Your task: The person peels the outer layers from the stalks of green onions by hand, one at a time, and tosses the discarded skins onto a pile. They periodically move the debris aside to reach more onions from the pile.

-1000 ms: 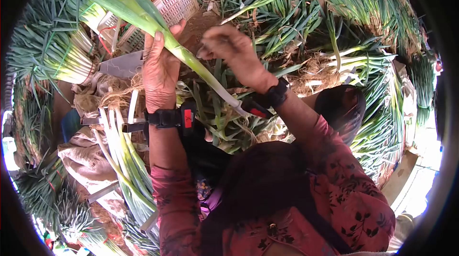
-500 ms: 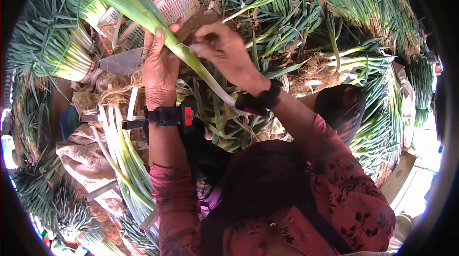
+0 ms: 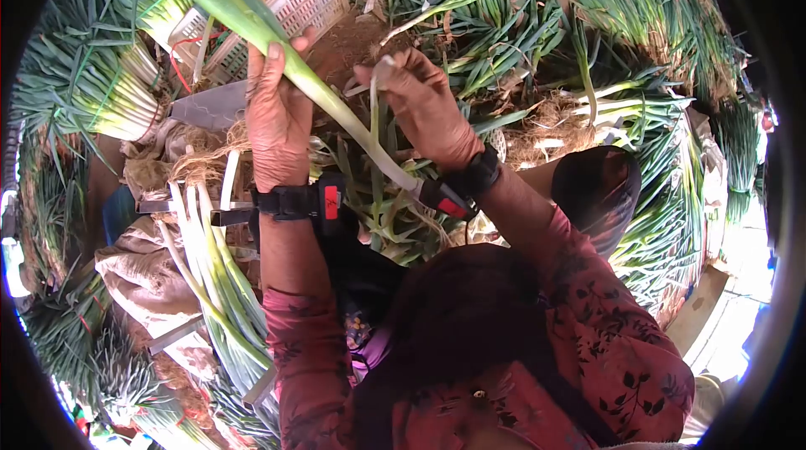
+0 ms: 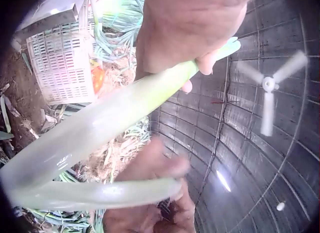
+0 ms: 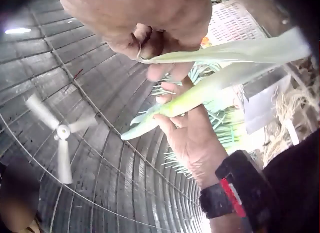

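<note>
A thick green onion stalk [image 3: 323, 93] slants from upper left down toward the person's lap, its white end near the right wrist strap. The left hand [image 3: 280, 118] grips it round the green part, thumb on top. To the right of the stalk, the right hand [image 3: 424, 106] pinches the tip of a pale outer layer [image 3: 375, 106] that hangs away from the stalk. In the right wrist view, this peeled strip [image 5: 225, 51] runs from the right hand's fingertips [image 5: 145, 57], apart from the stalk [image 5: 200, 95] except toward the base.
A white plastic basket [image 3: 306, 1] with an orange item stands at the top. Tied onion bunches [image 3: 126, 106] lie at left, loose onions [image 3: 646, 114] at right. Several trimmed stalks [image 3: 210, 248] rest beside the left forearm, near a flat metal blade [image 3: 210, 107] and cloth sacking [image 3: 151, 265].
The right hand has moved from against the stalk out to the right and slightly down, and a pale strip now stands away from the stalk. The left hand keeps its grip, nearly still.
</note>
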The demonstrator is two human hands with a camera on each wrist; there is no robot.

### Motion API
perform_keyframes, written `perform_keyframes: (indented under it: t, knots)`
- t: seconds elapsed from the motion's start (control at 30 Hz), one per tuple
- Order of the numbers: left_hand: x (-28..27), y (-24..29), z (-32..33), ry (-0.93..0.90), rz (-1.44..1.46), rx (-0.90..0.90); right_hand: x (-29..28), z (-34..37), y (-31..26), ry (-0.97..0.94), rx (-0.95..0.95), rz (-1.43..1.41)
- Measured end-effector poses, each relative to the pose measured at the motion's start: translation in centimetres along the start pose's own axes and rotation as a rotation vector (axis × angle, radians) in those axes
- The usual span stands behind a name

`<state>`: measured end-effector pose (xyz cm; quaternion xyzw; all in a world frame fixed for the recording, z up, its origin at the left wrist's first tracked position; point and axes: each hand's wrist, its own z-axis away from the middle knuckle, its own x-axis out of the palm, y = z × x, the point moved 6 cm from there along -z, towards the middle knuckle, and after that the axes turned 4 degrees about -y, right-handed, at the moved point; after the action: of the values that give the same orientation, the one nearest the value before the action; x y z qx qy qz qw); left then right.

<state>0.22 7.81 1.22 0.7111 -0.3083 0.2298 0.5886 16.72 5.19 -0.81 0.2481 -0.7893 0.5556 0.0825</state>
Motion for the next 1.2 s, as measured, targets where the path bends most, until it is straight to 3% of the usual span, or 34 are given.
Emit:
perform_keyframes:
  t: [0.07,0.13,0.2,0.23,0.27,0.33,0.4,0.43,0.47,0.53,0.57,0.7,0.73,0.77,0.8,0.87,1.0,1.07,1.13,1.2]
  knots:
    - [-0.6,0.6,-0.2,-0.001,0.017,0.028,0.6,0.9,0.6,0.208,0.43,-0.609]
    - [-1.2,1.6,-0.3,0.013,0.047,0.079,-0.5,3.0,1.3,0.106,0.469,-0.459]
    - [-2.1,3.1,-0.3,0.033,0.036,0.137,-1.3,5.6,0.9,-0.163,0.239,0.362]
    - [-2.8,3.9,-0.4,0.045,0.041,0.172,-3.0,7.7,1.8,-0.159,0.243,0.366]
    - [-3.6,4.7,-0.3,0.06,0.048,0.206,-4.6,10.3,2.9,-0.293,0.186,0.653]
    - [-3.9,4.5,0.3,0.098,0.004,0.211,-8.0,14.6,6.4,-0.421,0.143,0.941]
    - [-2.5,1.9,0.5,0.064,0.018,0.075,-9.6,17.2,10.5,-0.756,0.259,1.301]
    - [-1.8,1.7,0.7,0.048,-0.004,0.109,-10.6,17.7,12.1,-0.836,0.459,1.406]
    - [-1.5,1.2,0.5,0.038,-0.01,0.104,-10.7,18.0,12.2,-0.824,0.456,1.403]
    - [-2.2,-0.7,1.1,0.149,-0.118,0.069,-9.1,19.1,11.2,-0.917,0.455,0.864]
    - [-1.6,-1.9,1.3,0.118,-0.133,0.087,-8.6,19.7,12.1,-1.007,0.8,0.803]
    - [0.0,-0.6,0.5,0.124,-0.207,0.198,-6.9,20.8,10.3,-0.909,0.765,0.826]
    - [0.0,0.9,0.0,0.106,-0.196,0.246,-4.3,20.2,7.3,-0.928,0.482,0.766]
    - [-0.9,2.1,-0.3,0.246,-0.234,0.272,-2.2,19.4,4.0,-0.93,0.201,0.704]
    - [-2.0,2.9,-1.0,0.225,-0.23,0.29,-1.4,18.6,2.2,-0.925,0.206,0.7]
    - [-2.9,3.1,-1.2,0.317,-0.289,0.295,-3.1,15.3,-0.7,-0.397,0.26,0.995]
    - [-4.0,1.8,-2.4,0.322,-0.257,0.264,-3.7,13.9,4.5,-0.501,0.373,1.22]
    - [-4.2,1.3,-2.9,0.22,-0.234,0.216,-2.9,12.9,5.4,-0.581,0.239,1.244]
    - [-3.0,1.2,-2.5,0.183,-0.182,0.171,-2.6,12.1,5.6,-0.557,0.172,1.105]
    - [-1.1,-0.4,-1.3,0.229,-0.321,0.014,-1.9,10.6,4.8,-0.538,0.108,0.968]
